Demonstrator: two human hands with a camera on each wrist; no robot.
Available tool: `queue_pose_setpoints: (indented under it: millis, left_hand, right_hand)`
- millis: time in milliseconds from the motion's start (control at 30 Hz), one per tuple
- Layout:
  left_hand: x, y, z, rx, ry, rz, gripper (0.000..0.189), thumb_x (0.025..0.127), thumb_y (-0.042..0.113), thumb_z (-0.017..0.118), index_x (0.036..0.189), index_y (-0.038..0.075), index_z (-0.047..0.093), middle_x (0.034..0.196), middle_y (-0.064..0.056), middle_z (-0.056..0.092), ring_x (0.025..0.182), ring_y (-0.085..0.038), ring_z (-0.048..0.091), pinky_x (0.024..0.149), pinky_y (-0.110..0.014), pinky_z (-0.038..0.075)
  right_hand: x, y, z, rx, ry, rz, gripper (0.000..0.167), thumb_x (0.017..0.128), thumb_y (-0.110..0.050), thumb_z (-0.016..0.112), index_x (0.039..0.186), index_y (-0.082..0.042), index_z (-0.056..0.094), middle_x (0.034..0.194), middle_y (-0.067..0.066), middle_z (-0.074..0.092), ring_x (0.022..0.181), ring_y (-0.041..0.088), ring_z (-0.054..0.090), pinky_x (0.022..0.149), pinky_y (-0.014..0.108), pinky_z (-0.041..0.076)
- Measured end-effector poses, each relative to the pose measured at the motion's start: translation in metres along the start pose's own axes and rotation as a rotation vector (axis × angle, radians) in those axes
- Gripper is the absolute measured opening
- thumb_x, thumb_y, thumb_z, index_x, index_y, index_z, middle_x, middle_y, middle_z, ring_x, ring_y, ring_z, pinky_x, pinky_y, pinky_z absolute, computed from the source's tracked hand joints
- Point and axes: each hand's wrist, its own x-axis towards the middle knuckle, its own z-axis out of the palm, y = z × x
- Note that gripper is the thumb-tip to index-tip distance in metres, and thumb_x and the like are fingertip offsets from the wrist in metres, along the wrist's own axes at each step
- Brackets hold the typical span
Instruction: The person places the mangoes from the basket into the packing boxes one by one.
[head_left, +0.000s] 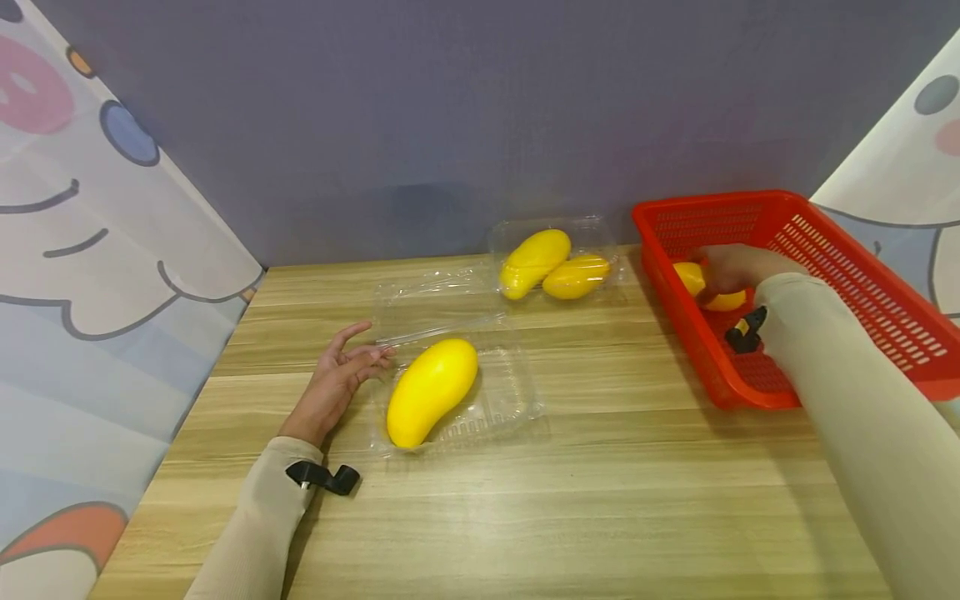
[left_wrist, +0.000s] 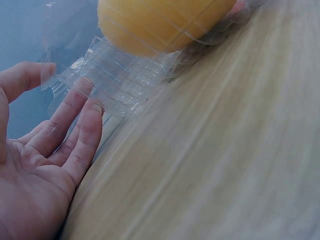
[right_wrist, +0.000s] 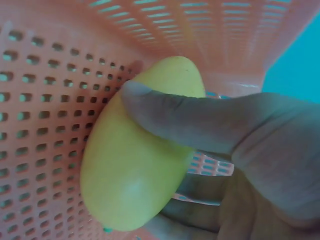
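My left hand [head_left: 341,387] is at the left edge of an open clear plastic clamshell box [head_left: 491,408], its fingers loosely bent. In the left wrist view the fingertips [left_wrist: 92,112] touch the box's ridged wall. One large yellow mango [head_left: 433,390] lies slantwise in the box, and the lid [head_left: 435,304] is folded back toward the wall. Inside the red basket [head_left: 720,367] on the right, my right hand [head_left: 742,268] grips another yellow mango [right_wrist: 135,160]. Its thumb lies across the fruit, with other fingers partly hidden behind.
Behind the open box, a second clear box [head_left: 596,229] holds two yellow mangoes [head_left: 536,262] against the grey back wall [head_left: 450,125]. The basket's high perforated sides surround my right hand. Printed cloth panels [head_left: 67,333] border the wooden table [head_left: 570,517] at both sides.
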Motion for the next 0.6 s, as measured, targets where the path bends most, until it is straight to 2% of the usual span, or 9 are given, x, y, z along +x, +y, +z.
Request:
queue_pose_setpoints:
  millis: [133, 433, 600]
  left_hand:
    - [0.001, 0.000, 0.000, 0.001, -0.001, 0.005, 0.058, 0.101, 0.002, 0.053, 0.151, 0.003, 0.022, 0.107, -0.001, 0.076, 0.095, -0.014, 0.071, 0.084, -0.026, 0.059]
    - [0.001, -0.001, 0.001, 0.012, 0.006, 0.003, 0.058, 0.101, 0.002, 0.052, 0.151, 0.003, 0.022, 0.107, 0.000, 0.076, 0.094, -0.013, 0.071, 0.083, -0.025, 0.059]
    - [0.000, 0.000, 0.001, 0.012, 0.003, 0.002, 0.057, 0.101, 0.002, 0.051, 0.151, 0.004, 0.022, 0.106, 0.001, 0.076, 0.094, -0.013, 0.071, 0.083, -0.025, 0.059]
  right_hand:
    - [-0.007, 0.004, -0.004, -0.008, -0.028, 0.023, 0.079, 0.082, -0.025, 0.078, 0.143, 0.008, 0.040, 0.134, 0.034, 0.048, 0.117, 0.050, 0.044, 0.102, 0.074, 0.034]
    - [-0.018, 0.006, -0.018, 0.026, 0.044, 0.054, 0.091, 0.081, -0.048, 0.077, 0.145, 0.002, 0.038, 0.132, 0.032, 0.048, 0.114, 0.050, 0.043, 0.095, 0.074, 0.038]
    - [-0.029, 0.010, -0.026, 0.041, 0.120, 0.065, 0.097, 0.082, -0.057, 0.073, 0.149, 0.001, 0.032, 0.131, 0.032, 0.048, 0.112, 0.048, 0.043, 0.091, 0.071, 0.040]
